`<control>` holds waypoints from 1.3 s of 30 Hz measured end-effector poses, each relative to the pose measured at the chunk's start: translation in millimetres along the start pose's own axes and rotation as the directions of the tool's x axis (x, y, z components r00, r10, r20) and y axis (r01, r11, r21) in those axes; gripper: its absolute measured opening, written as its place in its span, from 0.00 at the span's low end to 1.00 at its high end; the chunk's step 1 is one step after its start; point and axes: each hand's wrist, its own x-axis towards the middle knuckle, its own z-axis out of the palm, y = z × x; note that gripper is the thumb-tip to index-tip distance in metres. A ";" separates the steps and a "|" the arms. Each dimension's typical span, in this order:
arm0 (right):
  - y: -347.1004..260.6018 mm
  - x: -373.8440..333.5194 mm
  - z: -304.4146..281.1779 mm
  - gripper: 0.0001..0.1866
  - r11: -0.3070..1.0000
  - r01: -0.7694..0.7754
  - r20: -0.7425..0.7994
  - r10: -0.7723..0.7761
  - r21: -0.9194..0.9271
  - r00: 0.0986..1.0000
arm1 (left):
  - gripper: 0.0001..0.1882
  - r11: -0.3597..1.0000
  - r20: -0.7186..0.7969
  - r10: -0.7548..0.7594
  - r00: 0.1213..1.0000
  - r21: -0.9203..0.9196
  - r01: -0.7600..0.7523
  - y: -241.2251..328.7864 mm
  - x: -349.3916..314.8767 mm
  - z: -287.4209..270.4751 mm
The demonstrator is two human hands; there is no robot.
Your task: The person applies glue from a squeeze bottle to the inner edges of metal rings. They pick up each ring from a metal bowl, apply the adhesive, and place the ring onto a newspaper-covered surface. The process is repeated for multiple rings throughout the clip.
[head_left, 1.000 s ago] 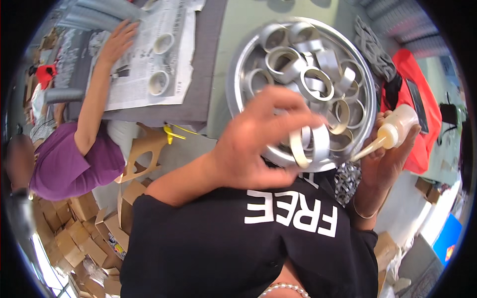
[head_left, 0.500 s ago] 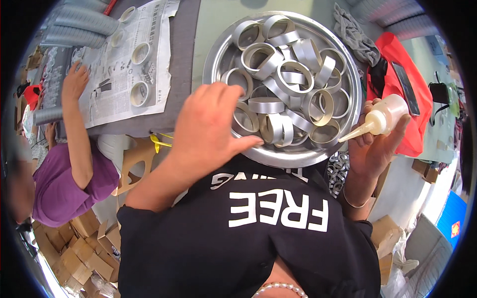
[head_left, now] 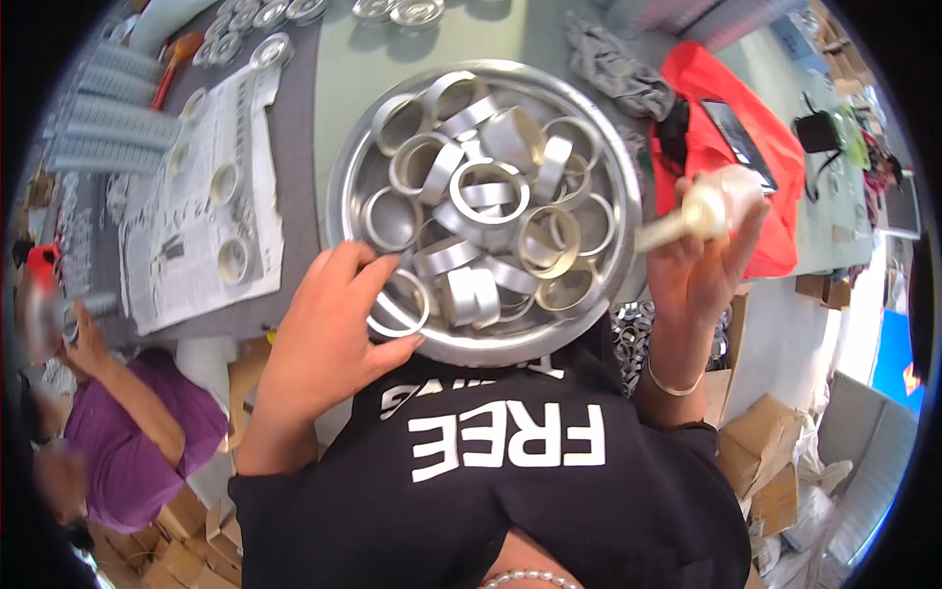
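My left hand (head_left: 329, 319) is at the near left of the round metal tray (head_left: 337, 201). Its forefinger and thumb lie at opposite edges of a silvery ring (head_left: 424, 306), closed about it. Several similar silver rings (head_left: 488, 191) are heaped loosely in the tray, some tilted and overlapping. To the tray's right, my right hand (head_left: 702, 260) grips a pale squeeze bottle (head_left: 721, 201), its fingers partly hidden behind it. The bottle's long nozzle (head_left: 662, 231) points left toward the tray rim; bottle and nozzle are smeared by motion.
At left, newspaper (head_left: 206, 245) bears several rings, with stacked grey discs (head_left: 118, 108) beyond. A co-worker in a purple top (head_left: 147, 432) sits there. Round metal pieces (head_left: 417, 12) stand at the far edge. Right of the tray lie a grey cloth (head_left: 618, 69), red bag (head_left: 775, 231) and phone (head_left: 736, 137).
The view has shifted, bringing more of the far table in. My left hand has closed about a ring at the tray's near left. The bottle stays in my right hand. The co-worker's arm has lowered.
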 end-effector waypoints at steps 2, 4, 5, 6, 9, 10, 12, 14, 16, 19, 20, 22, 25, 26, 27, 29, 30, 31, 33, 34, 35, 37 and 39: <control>-11.7 31.3 -13.3 0.24 0.970 0.226 -0.095 -0.234 -0.093 0.968 | 0.30 0.999 -0.005 -0.005 1.000 -0.037 0.005 1.2 5.0 2.2; -16.4 74.6 -34.1 0.22 0.853 0.354 -0.107 -0.422 -0.384 0.900 | 0.30 0.998 -0.001 -0.011 1.000 -0.062 0.011 0.5 7.6 -0.8; -18.2 88.8 -44.8 0.22 0.831 0.362 -0.124 -0.449 -0.423 0.885 | 0.29 0.998 -0.020 0.012 1.000 -0.066 -0.013 -2.7 9.8 1.7; -20.5 99.2 -49.4 0.22 0.816 0.360 -0.143 -0.464 -0.451 0.874 | 0.30 0.994 -0.033 -0.019 0.999 -0.108 0.015 -2.7 9.9 -0.8; -33.9 94.4 -45.7 0.19 0.882 0.304 -0.106 -0.363 -0.360 0.926 | 0.30 0.955 -0.024 -0.166 0.986 -0.253 0.154 3.4 8.3 -5.9; -38.6 87.1 -47.6 0.18 0.885 0.298 -0.038 -0.333 -0.358 0.942 | 0.30 0.940 -0.038 -0.175 0.984 -0.304 0.155 2.6 7.5 -4.4; -39.6 67.2 -49.6 0.15 0.753 0.323 -0.086 -0.447 -0.573 0.890 | 0.31 0.907 -0.057 -0.183 0.981 -0.395 0.146 -1.0 7.9 -6.7; -41.3 52.5 -73.2 0.14 0.660 0.253 0.000 -0.358 -0.707 0.934 | 0.32 0.850 -0.012 -0.215 0.977 -0.495 0.181 -0.1 8.1 -9.4; -18.4 60.1 -72.3 0.14 0.469 0.155 -0.066 -0.422 -0.869 0.904 | 0.35 0.691 0.015 -0.257 0.966 -0.696 0.195 -12.8 -2.7 -2.0; -12.5 61.0 -88.9 0.17 0.568 0.199 -0.122 -0.476 -0.799 0.871 | 0.40 0.479 0.004 -0.168 0.986 -0.874 0.086 -5.5 6.2 2.9; -15.9 59.1 -84.1 0.19 0.688 0.212 -0.175 -0.448 -0.694 0.877 | 0.41 0.449 -0.040 -0.162 0.986 -0.893 0.038 1.5 9.0 2.8; -26.6 55.3 -77.3 0.20 0.754 0.265 -0.196 -0.461 -0.602 0.865 | 0.42 0.441 -0.060 -0.142 0.988 -0.897 0.009 5.3 12.7 4.9; -35.3 49.5 -70.2 0.20 0.778 0.410 -0.125 -0.522 -0.477 0.844 | 0.43 0.340 -0.042 -0.113 0.993 -0.940 -0.001 2.9 19.4 18.7; -35.5 45.7 -61.0 0.20 0.803 0.413 -0.164 -0.519 -0.429 0.839 | 0.43 0.297 -0.037 -0.126 0.991 -0.955 0.002 0.1 17.5 20.1; -38.5 42.1 -62.5 0.20 0.829 0.407 -0.202 -0.505 -0.384 0.839 | 0.43 0.251 0.014 -0.128 0.992 -0.967 0.046 6.7 18.2 18.5; -40.5 37.7 -62.4 0.20 0.857 0.401 -0.202 -0.476 -0.323 0.856 | 0.42 0.207 0.044 -0.098 0.994 -0.976 0.064 9.5 19.8 19.6; -40.5 36.1 -58.3 0.21 0.870 0.387 -0.209 -0.457 -0.305 0.865 | 0.42 0.181 0.054 -0.098 0.994 -0.981 0.071 11.5 19.7 19.8; -42.1 32.6 -50.9 0.22 0.879 0.377 -0.216 -0.444 -0.292 0.870 | 0.42 0.164 0.057 -0.103 0.993 -0.984 0.073 10.1 20.6 22.6; -45.0 25.7 -36.3 0.23 0.894 0.361 -0.214 -0.420 -0.265 0.882 | 0.43 0.113 0.061 -0.100 0.993 -0.991 0.073 11.6 22.6 26.1; -44.2 21.5 -30.0 0.24 0.904 0.349 -0.210 -0.402 -0.249 0.891 | 0.45 0.079 0.079 -0.095 0.992 -0.993 0.087 12.2 23.9 28.1; -37.9 14.9 -23.5 0.25 0.919 0.324 -0.211 -0.371 -0.223 0.904 | 0.44 0.017 0.105 -0.088 0.991 -0.994 0.107 13.6 23.3 31.3; -28.4 -4.1 -15.2 0.29 0.942 0.323 0.009 -0.324 -0.085 0.946 | 0.41 -0.168 0.214 -0.047 0.976 -0.965 0.203 19.0 23.3 33.0; -11.8 -23.6 6.1 0.38 0.817 0.480 0.100 -0.474 -0.319 0.875 | 0.35 -0.373 0.283 0.064 0.957 -0.883 0.286 19.6 21.9 41.9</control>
